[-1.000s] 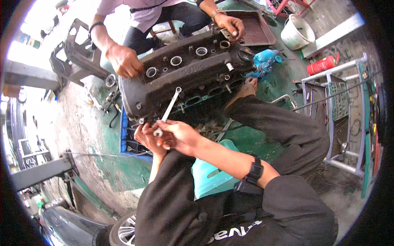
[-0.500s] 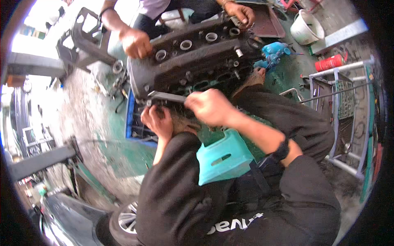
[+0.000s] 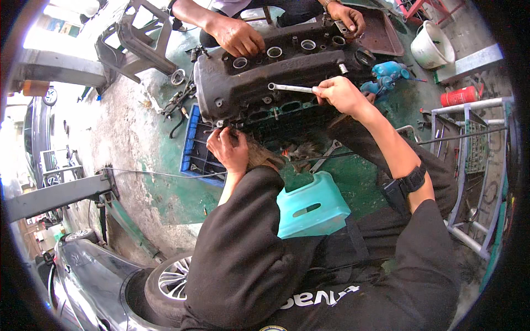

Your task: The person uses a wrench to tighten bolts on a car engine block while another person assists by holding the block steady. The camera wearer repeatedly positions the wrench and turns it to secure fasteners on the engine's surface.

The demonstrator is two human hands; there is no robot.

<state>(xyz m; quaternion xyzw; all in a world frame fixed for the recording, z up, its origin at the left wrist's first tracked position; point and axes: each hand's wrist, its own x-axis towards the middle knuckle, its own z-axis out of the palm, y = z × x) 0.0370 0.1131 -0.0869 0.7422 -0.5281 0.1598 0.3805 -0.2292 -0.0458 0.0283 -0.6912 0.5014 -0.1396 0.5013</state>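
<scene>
A combination wrench (image 3: 291,87) is gripped in my right hand (image 3: 341,98), its ring end pointing left above the black engine cover (image 3: 259,77). Lower left, my left hand (image 3: 229,149) is closed with thumb and fingers pinched against the engine's near left corner. Whatever sits between those fingertips is too small to make out. Below the cover, dark round-edged ports (image 3: 284,108) show along the engine's near side. Across the engine, a co-worker's hand (image 3: 240,38) rests on the far edge of the cover, and their other hand (image 3: 348,21) is at its far right end.
A blue crate (image 3: 190,149) lies beside the engine's left end. Another wrench (image 3: 326,156) is on the green floor near a turquoise stool (image 3: 317,207). Blue tool (image 3: 386,77), white bucket (image 3: 433,47) and red extinguisher (image 3: 461,96) stand right. A car wheel (image 3: 172,281) is lower left.
My right hand has lifted the wrench away from the engine's near left corner and carried it right. My left hand stays at that corner. The co-worker's left-side hand has shifted right along the cover.
</scene>
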